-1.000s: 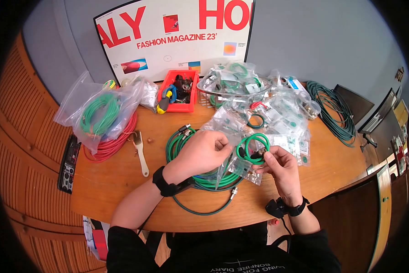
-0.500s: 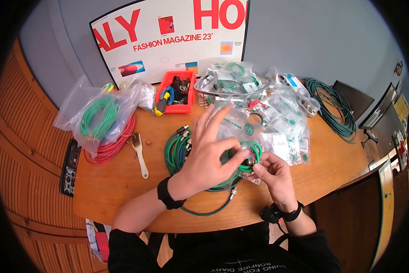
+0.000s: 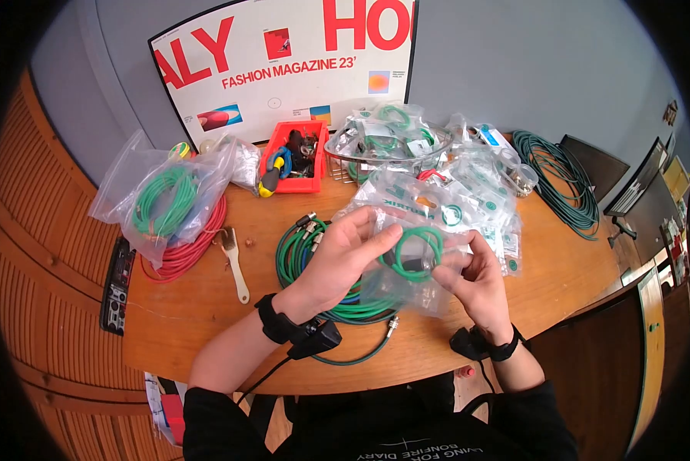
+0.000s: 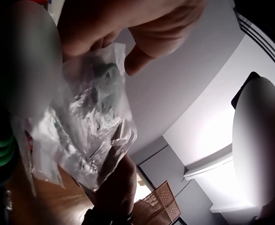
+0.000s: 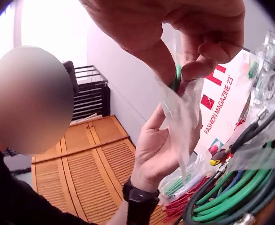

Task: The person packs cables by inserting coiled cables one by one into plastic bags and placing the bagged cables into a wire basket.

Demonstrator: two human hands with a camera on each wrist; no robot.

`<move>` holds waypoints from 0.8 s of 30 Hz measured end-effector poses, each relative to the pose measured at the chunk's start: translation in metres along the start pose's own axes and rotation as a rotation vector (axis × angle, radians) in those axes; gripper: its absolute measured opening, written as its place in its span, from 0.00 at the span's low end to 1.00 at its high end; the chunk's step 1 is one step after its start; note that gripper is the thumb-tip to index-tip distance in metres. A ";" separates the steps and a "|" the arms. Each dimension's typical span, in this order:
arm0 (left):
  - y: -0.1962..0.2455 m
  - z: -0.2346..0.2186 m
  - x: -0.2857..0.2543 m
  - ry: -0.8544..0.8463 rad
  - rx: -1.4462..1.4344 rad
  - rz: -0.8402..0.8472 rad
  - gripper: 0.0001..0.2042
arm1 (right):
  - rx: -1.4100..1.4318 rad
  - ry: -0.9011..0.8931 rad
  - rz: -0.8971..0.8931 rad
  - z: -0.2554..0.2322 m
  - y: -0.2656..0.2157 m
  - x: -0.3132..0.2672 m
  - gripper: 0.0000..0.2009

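Note:
In the head view a small green cable coil (image 3: 401, 273) with dark connectors lies in or against a clear plastic bag (image 3: 431, 301), held above the table between both hands. My left hand (image 3: 337, 265) pinches the bag's left side between thumb and fingers. On the right side my right hand (image 3: 475, 284) pinches the bag and the coil's edge, its fingers blurred. The left wrist view shows the crinkled clear bag (image 4: 88, 122) hanging below the left fingers. In the right wrist view a bit of green cable (image 5: 176, 78) shows between the right fingers.
Larger green cables (image 3: 291, 257) lie coiled beneath the hands. Around them are a brush (image 3: 237, 269), a red bin (image 3: 306, 184), a wire basket (image 3: 391, 163) of bagged parts, bagged green cable (image 3: 164, 201), red cable (image 3: 183, 257) and dark cable (image 3: 560, 188) at right.
The left hand has come down from its raised, spread-fingered pose to pinch the bag. The bag now lies around or over the small green coil, between both hands.

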State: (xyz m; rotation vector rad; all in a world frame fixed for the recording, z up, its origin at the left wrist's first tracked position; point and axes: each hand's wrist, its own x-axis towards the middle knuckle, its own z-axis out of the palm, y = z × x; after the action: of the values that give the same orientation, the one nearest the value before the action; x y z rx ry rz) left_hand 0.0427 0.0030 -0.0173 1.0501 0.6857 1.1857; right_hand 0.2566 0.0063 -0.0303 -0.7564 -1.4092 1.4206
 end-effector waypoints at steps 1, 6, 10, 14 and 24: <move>-0.002 -0.001 0.000 0.000 -0.001 0.000 0.14 | -0.001 0.000 0.001 -0.004 -0.001 0.002 0.09; -0.001 -0.003 -0.002 0.020 -0.069 0.125 0.11 | -0.307 -0.049 -0.273 -0.014 -0.002 0.020 0.19; -0.003 -0.002 0.001 0.065 -0.233 0.203 0.12 | -0.089 0.070 -0.376 0.019 -0.016 0.019 0.16; 0.005 -0.008 0.003 0.180 -0.049 0.180 0.12 | -0.348 -0.150 -0.060 0.005 -0.027 0.041 0.15; 0.038 -0.033 -0.002 0.275 0.119 0.239 0.11 | -0.632 -0.009 -0.096 -0.036 -0.028 0.235 0.15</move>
State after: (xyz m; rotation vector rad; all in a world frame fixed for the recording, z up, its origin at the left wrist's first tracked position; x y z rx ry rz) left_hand -0.0018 0.0111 0.0047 1.1011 0.8706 1.5305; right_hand 0.2139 0.2321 0.0378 -1.0548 -1.9014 0.8973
